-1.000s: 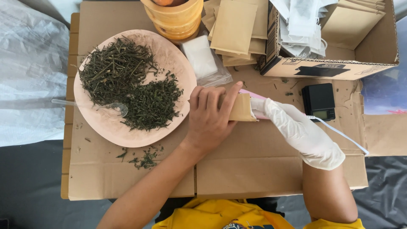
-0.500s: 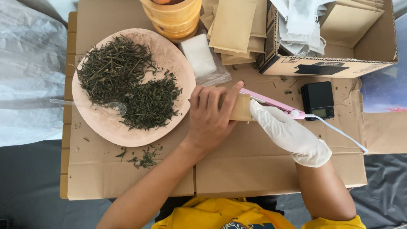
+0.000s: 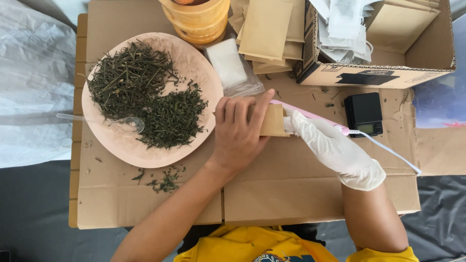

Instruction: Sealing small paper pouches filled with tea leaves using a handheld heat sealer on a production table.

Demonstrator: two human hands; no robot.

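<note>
Pressing flat, my left hand (image 3: 239, 133) pins a small brown paper pouch (image 3: 273, 120) to the surface, fingers spread over its left part, not curled round it. My right hand (image 3: 335, 148), in a white glove, closes its grip on the pink sealer (image 3: 310, 115), whose front end meets the pouch's right edge.

A pink plate (image 3: 126, 150) to my left carries two heaps of dried green herbs (image 3: 145, 94), with a clear plastic spoon (image 3: 104, 120) lying across its lower left. Behind it stands a stack of orange tubs (image 3: 196, 19). An open cardboard box (image 3: 388, 73) at the far right holds white mesh bags (image 3: 347, 22); a pile of empty brown pouches (image 3: 267, 31) lies just beside it, with a clear packet of white pads (image 3: 230, 65) in front.

The sealer's long axis runs from upper left down to the right, its white cord (image 3: 388, 153) trailing off toward the right. The pouch lies lengthwise left to right.

Flattened cardboard (image 3: 291, 194) covers the surface, with herb crumbs (image 3: 162, 182) scattered near the plate. A small black scale (image 3: 364, 114) sits just beyond the sealer. White plastic sheeting (image 3: 34, 82) lies on the left.
</note>
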